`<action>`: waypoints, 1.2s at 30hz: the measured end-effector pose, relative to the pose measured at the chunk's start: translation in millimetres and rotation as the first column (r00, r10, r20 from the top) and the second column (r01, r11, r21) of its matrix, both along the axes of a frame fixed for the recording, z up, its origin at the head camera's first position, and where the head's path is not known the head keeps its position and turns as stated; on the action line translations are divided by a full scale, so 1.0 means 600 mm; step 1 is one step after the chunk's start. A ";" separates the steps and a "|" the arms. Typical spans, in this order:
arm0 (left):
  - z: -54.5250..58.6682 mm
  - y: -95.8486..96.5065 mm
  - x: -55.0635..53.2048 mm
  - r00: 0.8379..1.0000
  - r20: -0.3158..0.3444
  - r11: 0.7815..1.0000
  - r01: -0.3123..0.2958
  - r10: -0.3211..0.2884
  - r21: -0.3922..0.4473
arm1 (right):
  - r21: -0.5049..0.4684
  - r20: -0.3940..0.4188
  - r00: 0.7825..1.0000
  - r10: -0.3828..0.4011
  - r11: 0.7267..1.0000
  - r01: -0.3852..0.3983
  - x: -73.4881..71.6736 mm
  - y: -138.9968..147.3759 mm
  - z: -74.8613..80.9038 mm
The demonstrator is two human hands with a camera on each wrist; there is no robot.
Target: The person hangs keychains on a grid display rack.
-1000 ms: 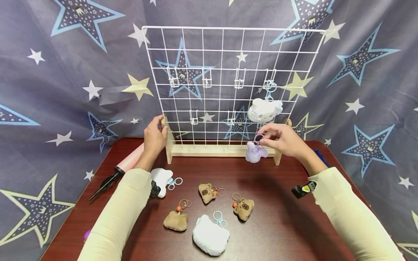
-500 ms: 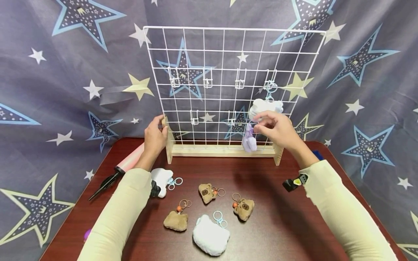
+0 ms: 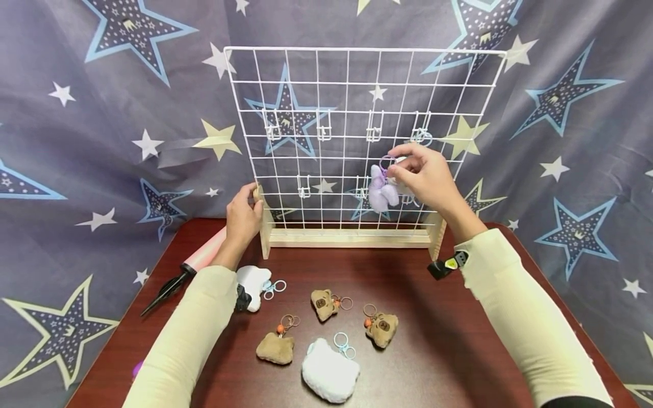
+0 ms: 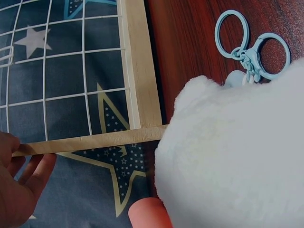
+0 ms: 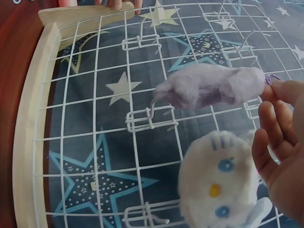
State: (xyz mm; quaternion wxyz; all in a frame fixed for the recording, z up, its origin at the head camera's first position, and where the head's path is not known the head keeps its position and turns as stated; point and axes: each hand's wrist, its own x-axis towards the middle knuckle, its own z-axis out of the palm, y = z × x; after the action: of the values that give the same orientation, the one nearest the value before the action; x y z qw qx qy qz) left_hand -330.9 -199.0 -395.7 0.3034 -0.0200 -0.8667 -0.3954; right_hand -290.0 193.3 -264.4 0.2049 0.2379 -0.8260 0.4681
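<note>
My right hand pinches the ring end of a lilac plush keychain, which hangs in front of the white wire grid rack. In the right wrist view the lilac plush stretches left from the fingertips, its far end overlapping a wire hook. Below it, a white plush cat-face keychain hangs on the rack; in the head view the right hand mostly covers it, though its light blue ring shows. My left hand grips the wooden side foot at the rack's left end.
On the table lie several brown bear plush keychains, one of them at the right. A white plush keychain lies in front, another beside the left wrist. A pink pump lies at the left. Several hooks hang on the rack.
My right hand has risen and shifted slightly left with the lilac plush keychain, from below the white plush to in front of it. The left hand stays on the wooden side foot.
</note>
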 end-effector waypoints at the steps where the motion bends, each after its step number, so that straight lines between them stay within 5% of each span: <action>1: 0.000 0.000 0.001 1.000 -0.005 1.000 0.001 -0.001 0.000 | -0.002 -0.003 1.000 0.001 1.000 -0.001 -0.002 -0.003 0.004; 12: -0.002 0.000 0.005 1.000 -0.016 1.000 0.005 -0.005 -0.004 | -0.072 0.014 1.000 0.005 0.997 -0.004 -0.025 -0.024 0.041; 36: -0.002 -0.002 0.003 1.000 -0.007 1.000 0.004 -0.004 0.000 | -0.043 0.076 0.989 -0.130 0.990 0.133 -0.040 -0.036 0.053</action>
State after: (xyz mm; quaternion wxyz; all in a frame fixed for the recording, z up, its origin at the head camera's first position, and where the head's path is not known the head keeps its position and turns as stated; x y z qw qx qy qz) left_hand -329.2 -200.3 -396.9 0.3057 -0.0233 -0.8656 -0.3958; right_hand -313.7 171.6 -232.9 0.2108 0.1608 -0.8354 0.4815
